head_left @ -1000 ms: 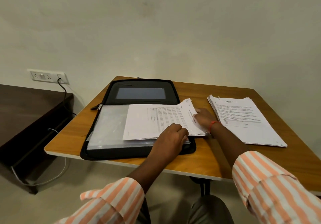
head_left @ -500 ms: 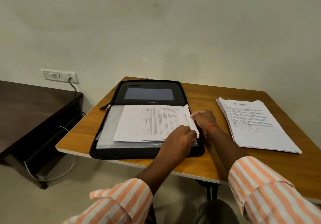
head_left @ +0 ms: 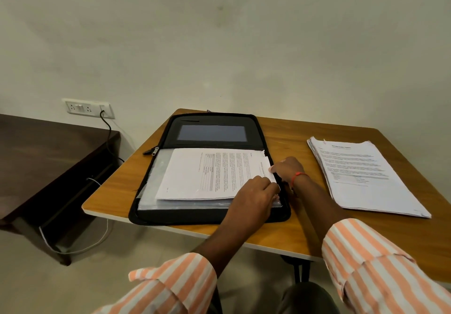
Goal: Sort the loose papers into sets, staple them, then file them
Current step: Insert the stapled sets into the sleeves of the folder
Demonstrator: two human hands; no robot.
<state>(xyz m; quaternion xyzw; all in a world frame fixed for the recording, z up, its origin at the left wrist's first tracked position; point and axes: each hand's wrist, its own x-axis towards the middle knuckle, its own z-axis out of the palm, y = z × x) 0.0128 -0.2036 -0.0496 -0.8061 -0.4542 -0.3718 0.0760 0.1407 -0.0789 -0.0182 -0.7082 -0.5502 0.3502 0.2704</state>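
Hands: left hand [head_left: 253, 198] curled on paper set [head_left: 210, 174], right hand [head_left: 289, 169] prob pinching its edge; slide square into folder [head_left: 212, 216] beneath w/o creasing.

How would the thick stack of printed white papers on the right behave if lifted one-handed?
The thick stack of printed white papers would likely sag, being thin sheets. Its fanned edges suggest loose sheets that may slide apart. Pushed across the smooth wooden table, it probably shears.

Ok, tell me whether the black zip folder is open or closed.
Open: the black zip folder lies spread flat on the table, lid laid back, a paper set on its clear sleeves.
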